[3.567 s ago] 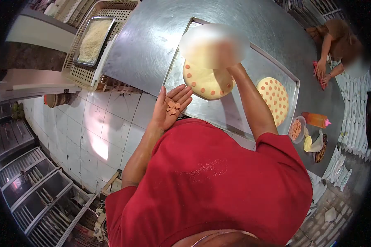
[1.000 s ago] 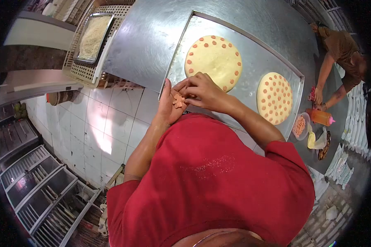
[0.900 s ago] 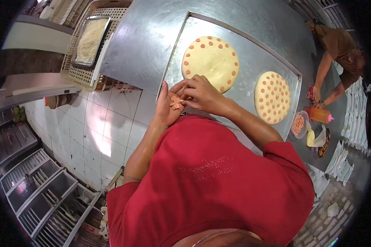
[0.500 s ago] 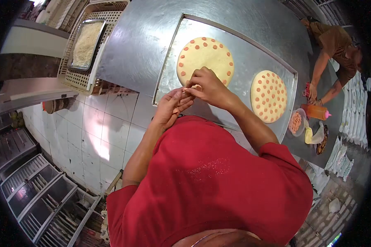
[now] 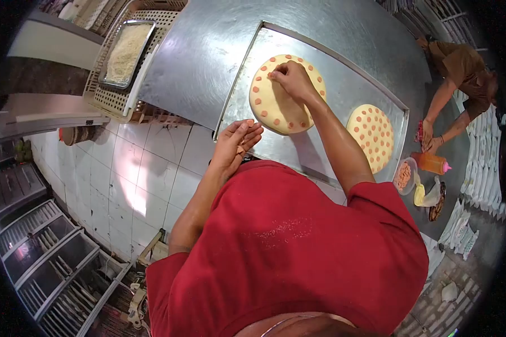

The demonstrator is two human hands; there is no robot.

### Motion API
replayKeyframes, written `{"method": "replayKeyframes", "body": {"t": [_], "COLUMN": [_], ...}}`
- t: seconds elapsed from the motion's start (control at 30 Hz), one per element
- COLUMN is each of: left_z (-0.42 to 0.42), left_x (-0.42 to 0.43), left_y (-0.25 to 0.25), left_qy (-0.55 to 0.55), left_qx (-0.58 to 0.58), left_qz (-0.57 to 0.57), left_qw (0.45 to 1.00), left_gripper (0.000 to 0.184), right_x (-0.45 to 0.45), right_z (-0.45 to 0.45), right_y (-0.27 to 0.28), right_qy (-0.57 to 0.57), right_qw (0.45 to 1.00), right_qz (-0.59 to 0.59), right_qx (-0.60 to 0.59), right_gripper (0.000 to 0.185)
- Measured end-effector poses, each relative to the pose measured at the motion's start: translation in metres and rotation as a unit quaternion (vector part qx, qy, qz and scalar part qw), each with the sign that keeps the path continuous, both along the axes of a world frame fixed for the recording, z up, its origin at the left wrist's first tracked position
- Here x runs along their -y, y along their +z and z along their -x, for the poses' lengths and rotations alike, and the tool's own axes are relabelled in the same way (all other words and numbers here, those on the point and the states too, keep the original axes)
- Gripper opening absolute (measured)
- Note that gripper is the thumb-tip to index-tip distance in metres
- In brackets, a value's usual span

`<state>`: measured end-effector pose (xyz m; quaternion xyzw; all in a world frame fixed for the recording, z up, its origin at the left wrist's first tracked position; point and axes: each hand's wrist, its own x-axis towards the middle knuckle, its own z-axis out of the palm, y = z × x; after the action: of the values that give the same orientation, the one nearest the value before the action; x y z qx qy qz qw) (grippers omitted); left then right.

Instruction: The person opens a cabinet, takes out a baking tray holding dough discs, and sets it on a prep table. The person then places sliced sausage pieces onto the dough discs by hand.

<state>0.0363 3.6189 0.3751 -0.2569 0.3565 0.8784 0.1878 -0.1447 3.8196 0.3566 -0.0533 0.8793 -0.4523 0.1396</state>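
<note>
My right hand (image 5: 291,80) is over the upper part of a round pale dough (image 5: 281,104), its fingers pinched on a small orange slice. Orange slices ring the dough's edge. My left hand (image 5: 234,145) is half closed beside the front left corner of the metal tray (image 5: 320,163), with a slice (image 5: 250,122) at the thumb tip and more slices partly hidden in the palm. To the right on the same tray lies a second dough (image 5: 371,135), dotted all over with orange slices.
Right of the tray are a tub of orange pieces (image 5: 403,175), an orange bottle (image 5: 431,163) and a yellow-filled bag (image 5: 420,194). Another person's hands (image 5: 429,137) hold something red at the far right. A crate (image 5: 104,98) with a pan of shreds (image 5: 128,55) stands at the left.
My right hand has moved away from my left hand, up over the ringed dough. The left thumb now has a slice at its tip. The view has shifted slightly.
</note>
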Motion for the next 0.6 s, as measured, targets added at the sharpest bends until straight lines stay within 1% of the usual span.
{"method": "replayKeyframes", "body": {"t": [0.07,0.17,0.2,0.27,0.3,0.33,0.37,0.4,0.5,0.53,0.6], "left_z": [0.000,-0.002,-0.001,-0.001,-0.002,-0.001,0.001,0.003,0.004,0.005,0.007], "left_x": [0.005,0.007,0.007,0.009,0.011,0.012,0.012,0.012,0.011,0.011,0.012], "left_y": [-0.003,-0.007,-0.008,-0.008,-0.008,-0.008,-0.008,-0.008,-0.009,-0.009,-0.006], "left_qy": [0.007,0.017,0.017,0.017,0.018,0.016,0.013,0.010,0.003,-0.001,-0.006], "left_qx": [0.000,0.002,0.002,0.004,0.006,0.004,0.000,-0.006,-0.001,0.000,0.000], "left_qz": [-0.004,-0.017,-0.020,-0.024,-0.024,-0.034,-0.045,-0.056,-0.052,-0.050,-0.058], "left_qw": [1.000,1.000,1.000,1.000,1.000,0.999,0.999,0.998,0.999,0.999,0.998], "left_gripper": [0.024,0.024,0.025,0.027,0.027,0.028,0.030,0.032,0.035,0.037,0.038], "right_x": [0.005,0.005,0.008,0.018,0.022,0.027,0.031,0.032,0.034,0.033,0.028], "right_z": [0.003,0.003,0.001,-0.020,-0.033,-0.049,-0.064,-0.072,-0.090,-0.089,-0.085], "right_y": [-0.001,0.004,0.006,0.022,0.031,0.045,0.055,0.056,0.044,0.040,0.032], "right_qy": [0.005,0.016,0.018,0.094,0.129,0.187,0.244,0.243,0.282,0.280,0.226], "right_qw": [1.000,0.973,0.973,0.988,0.986,0.978,0.965,0.966,0.937,0.938,0.969], "right_qz": [-0.023,-0.172,-0.171,-0.025,0.048,0.067,0.084,0.083,0.004,0.002,0.039], "right_qx": [-0.008,-0.154,-0.154,-0.115,-0.095,-0.067,-0.041,-0.041,-0.204,-0.205,-0.096], "right_gripper": [0.030,0.028,0.028,0.025,0.024,0.023,0.022,0.022,0.020,0.020,0.020]}}
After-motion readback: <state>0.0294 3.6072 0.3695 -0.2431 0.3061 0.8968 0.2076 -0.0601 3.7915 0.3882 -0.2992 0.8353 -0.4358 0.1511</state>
